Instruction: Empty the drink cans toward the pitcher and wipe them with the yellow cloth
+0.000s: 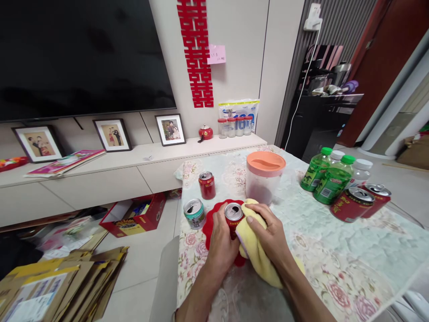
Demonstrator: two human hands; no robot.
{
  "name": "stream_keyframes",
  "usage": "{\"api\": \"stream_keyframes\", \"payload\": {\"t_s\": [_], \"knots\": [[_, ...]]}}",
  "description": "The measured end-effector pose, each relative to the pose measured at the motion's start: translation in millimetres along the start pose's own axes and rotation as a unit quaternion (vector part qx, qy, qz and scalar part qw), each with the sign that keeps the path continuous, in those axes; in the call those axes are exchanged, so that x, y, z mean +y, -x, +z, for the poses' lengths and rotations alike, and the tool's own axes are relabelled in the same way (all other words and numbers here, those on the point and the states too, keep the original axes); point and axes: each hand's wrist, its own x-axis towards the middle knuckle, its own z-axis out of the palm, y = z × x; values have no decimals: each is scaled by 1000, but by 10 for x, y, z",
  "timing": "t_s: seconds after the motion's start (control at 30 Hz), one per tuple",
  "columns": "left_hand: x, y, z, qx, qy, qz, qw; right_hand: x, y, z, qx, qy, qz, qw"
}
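My left hand (221, 239) is wrapped around a red drink can (233, 213), which stands upright with its opened top facing up. A yellow cloth (255, 250) is gripped in my right hand (271, 230) and pressed against the can's right side. Beneath the can lies a red scalloped mat (212, 219), partly hidden by my hands. Just left of the mat is a teal and silver can (195, 213) with an opened top. A smaller red can (207, 185) stands behind it. Behind the cloth sits a translucent tub with an orange lid (266, 162).
Green bottles (333, 179), white-capped bottles (360, 172) and large red cans (351, 204) group on the table's right. A flowered cloth (335, 255) covers the table. Flattened cardboard (70, 286) and a red box (137, 214) lie on the floor at left. Behind runs a low cabinet (137, 163).
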Motion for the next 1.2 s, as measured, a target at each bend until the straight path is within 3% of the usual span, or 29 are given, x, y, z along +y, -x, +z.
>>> {"api": "stream_keyframes", "payload": {"t_s": [0.37, 0.53, 0.63, 0.93, 1.2], "knots": [[170, -18, -155, -76, 52, -68, 993, 170, 16, 55, -92, 172, -2, 981], [199, 7, -266, -111, 50, -61, 991, 149, 47, 79, -105, 213, 2, 971], [210, 20, -279, -118, 45, -64, 990, 145, 46, 69, -86, 182, 5, 979], [138, -16, -165, -58, 13, -34, 998, -42, 63, -39, 17, -5, 4, 1000], [234, -94, -163, -4, -9, -18, 1000, -177, 56, -58, -19, -68, -97, 993]]}}
